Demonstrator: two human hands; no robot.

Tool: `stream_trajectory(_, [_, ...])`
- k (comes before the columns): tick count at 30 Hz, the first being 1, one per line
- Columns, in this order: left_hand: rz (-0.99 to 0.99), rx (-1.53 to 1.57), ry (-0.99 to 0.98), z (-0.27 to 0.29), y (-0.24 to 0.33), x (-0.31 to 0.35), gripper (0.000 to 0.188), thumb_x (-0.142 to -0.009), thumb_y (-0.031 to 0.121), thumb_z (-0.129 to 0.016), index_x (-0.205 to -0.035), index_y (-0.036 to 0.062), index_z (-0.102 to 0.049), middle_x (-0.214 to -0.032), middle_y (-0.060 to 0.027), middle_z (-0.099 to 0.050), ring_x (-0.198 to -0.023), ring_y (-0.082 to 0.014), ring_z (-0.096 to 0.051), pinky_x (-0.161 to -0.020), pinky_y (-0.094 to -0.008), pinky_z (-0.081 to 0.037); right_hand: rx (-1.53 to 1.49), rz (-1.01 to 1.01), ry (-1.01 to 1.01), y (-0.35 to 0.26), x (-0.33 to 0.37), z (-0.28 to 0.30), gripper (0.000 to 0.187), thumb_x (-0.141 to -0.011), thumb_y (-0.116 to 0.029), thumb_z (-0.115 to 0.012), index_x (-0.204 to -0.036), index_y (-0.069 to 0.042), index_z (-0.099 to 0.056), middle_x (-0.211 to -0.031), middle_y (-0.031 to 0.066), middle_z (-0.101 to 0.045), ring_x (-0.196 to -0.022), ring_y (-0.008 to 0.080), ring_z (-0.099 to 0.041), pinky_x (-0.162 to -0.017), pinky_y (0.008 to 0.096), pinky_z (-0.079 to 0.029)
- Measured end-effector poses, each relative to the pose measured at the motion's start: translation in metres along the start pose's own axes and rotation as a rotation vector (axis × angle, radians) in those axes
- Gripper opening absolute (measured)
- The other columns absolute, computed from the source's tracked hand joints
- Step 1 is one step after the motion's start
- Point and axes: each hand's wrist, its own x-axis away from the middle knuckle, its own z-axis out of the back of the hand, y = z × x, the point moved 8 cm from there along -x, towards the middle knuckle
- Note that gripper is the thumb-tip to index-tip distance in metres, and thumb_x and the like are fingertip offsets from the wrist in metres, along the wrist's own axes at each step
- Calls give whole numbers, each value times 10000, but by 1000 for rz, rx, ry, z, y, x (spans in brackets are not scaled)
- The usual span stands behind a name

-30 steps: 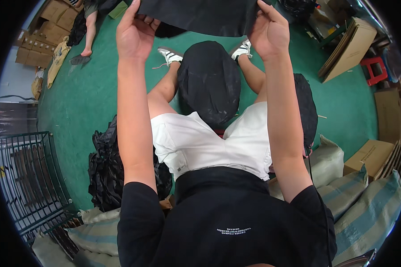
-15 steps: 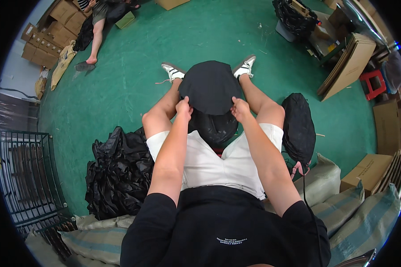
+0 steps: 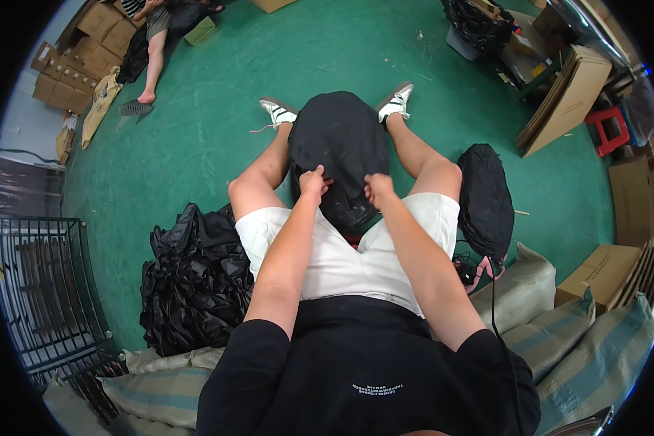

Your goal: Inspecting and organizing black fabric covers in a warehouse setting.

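Between my spread legs rests a rounded black fabric bundle (image 3: 339, 131), its cloth draped with folds along the near side. My left hand (image 3: 315, 183) is at the near left part of the cloth, thumb and fingers closed on it. On the near right, my right hand (image 3: 378, 190) has its fingers curled in a pinch at the cloth's edge. A glossier, creased dark part of the bundle shows below and between the two hands. What lies under the cloth is hidden.
Left of my legs is a heap of crumpled black fabric (image 3: 192, 280); to the right lies a long black stack (image 3: 485, 200) beside a pink strap (image 3: 493, 272). Woven sacks (image 3: 596, 367) surround my seat. A metal rack (image 3: 43, 283), flat cardboard (image 3: 567, 102) and a red stool (image 3: 609, 132) stand farther out.
The smooth round cloth held up flat between my hands now lies over the bundle. Both hands have come closer together, and folds show in the cloth.
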Motion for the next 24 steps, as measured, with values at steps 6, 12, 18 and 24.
stream_trajectory(6, [45,-51,136,29,-20,14,309,-861,304,-670,-1047,65,-610,-983,-67,-640,-781,-196,-618,-620,-349,-489,-147,-201,-26,43,25,-34,124,-862,-153,-567,-758,-94,-531,-581,42,-476,-436,156,-396,-405,314,-277])
stream_trajectory(12, [83,-457,-157,-4,-19,35,300,-876,254,-651,-1008,-15,-624,-963,-128,-662,-680,-204,-670,-499,-302,-469,-114,266,461,35,-31,36,97,-756,-67,-549,-738,21,-585,-660,98,-549,-480,184,-448,-420,370,-292])
stream_trajectory(18, [-16,-404,48,3,-15,51,274,-883,221,-640,-858,-52,-628,-805,-130,-680,-619,-216,-678,-450,-299,-454,114,116,482,57,-55,40,199,-733,-58,-542,-861,63,-635,-750,159,-602,-536,214,-508,-442,379,-359])
stream_trajectory(24, [129,-537,-23,25,-28,37,264,-900,266,-604,-984,17,-633,-862,-107,-686,-677,-206,-672,-523,-301,-458,397,156,472,49,-38,28,243,-743,-67,-522,-875,102,-636,-809,192,-646,-614,254,-622,-503,402,-448])
